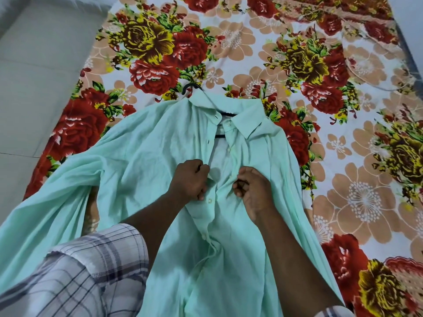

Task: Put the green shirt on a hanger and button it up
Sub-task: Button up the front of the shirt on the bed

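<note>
The light green shirt (142, 154) lies face up on a flowered bedsheet (263, 56), collar at the far end. A black hanger (191, 87) is inside it: its hook pokes out above the collar and bits of its bar show in the open neck. The upper front stands open with white buttons along the right placket. My left hand (191, 179) pinches the left front edge at chest height. My right hand (251, 188) pinches the right front edge just across the gap. Below my hands the two front edges lie together.
The sheet covers a mattress on a pale tiled floor (34, 76) at the left. The shirt's left sleeve (45, 202) spreads toward the floor side. My checked sleeve (91, 271) fills the lower left corner.
</note>
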